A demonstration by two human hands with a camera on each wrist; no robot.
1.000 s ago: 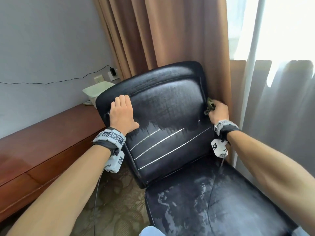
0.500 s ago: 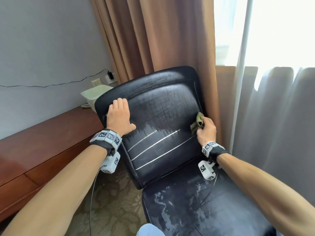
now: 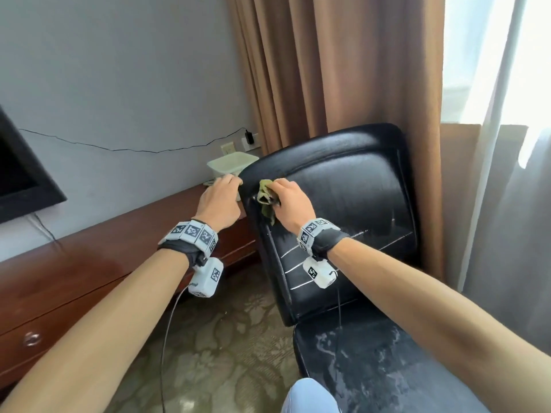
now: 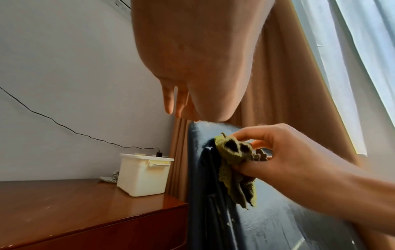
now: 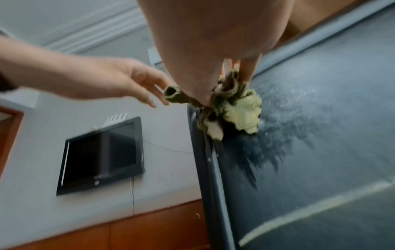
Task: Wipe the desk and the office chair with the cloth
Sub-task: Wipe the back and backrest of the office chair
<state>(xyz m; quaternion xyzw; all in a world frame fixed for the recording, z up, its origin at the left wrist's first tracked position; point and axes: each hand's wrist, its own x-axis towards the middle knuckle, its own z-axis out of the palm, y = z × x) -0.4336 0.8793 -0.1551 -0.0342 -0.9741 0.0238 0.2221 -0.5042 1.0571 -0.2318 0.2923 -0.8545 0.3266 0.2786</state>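
While the seat (image 3: 402,368) nearest the camera shows pale streaks across its black surface, the step in hand sits further up: the left edge of the office chair (image 3: 343,204) backrest. The right hand (image 3: 290,205) has its fingers curled round the bunched green cloth (image 3: 266,201), pressing it against that edge. The left hand (image 3: 219,204) hangs just beside the edge, fingers loosely extended, gripping nothing. My read: brace the backrest with the left hand, since the chair would likely yield under pressure. Flatten the cloth for more contact, then run top to bottom along the seam, overlapping strokes. Seat probably needs a pass after. Beyond the chair, the desk (image 3: 89,278) carries a white container (image 3: 232,165) by the wall; I can't tell whether it's wiped.
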